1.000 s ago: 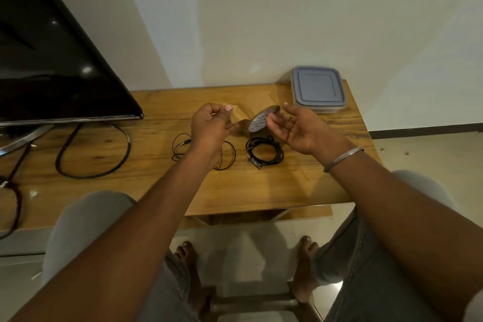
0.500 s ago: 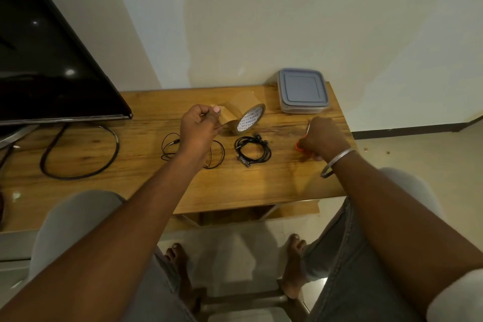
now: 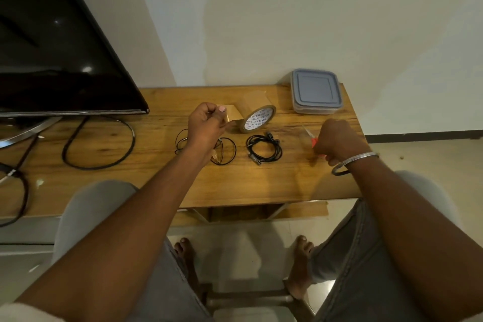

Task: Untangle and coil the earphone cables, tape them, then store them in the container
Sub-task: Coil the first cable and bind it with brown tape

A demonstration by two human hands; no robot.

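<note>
My left hand (image 3: 206, 125) pinches the pulled-out free end of a brown tape roll (image 3: 257, 116) that hangs from it above the wooden table (image 3: 261, 180). Below that hand lies a thin black earphone cable (image 3: 227, 150) in a loose loop, partly hidden by my wrist. A coiled black earphone cable (image 3: 264, 149) lies to its right. My right hand (image 3: 338, 140) is curled round red-handled scissors (image 3: 313, 140) on the table's right part. A closed grey-lidded plastic container (image 3: 316, 91) stands at the back right corner.
A large black TV (image 3: 60, 55) stands at the left, its metal foot and thick black power cable (image 3: 102, 139) looping over the table. The table's front edge is near my knees. A wall runs close behind the table.
My right hand left the tape roll and went right to the scissors, closing round their red handle. The left hand still holds the tape end with the roll hanging from it.
</note>
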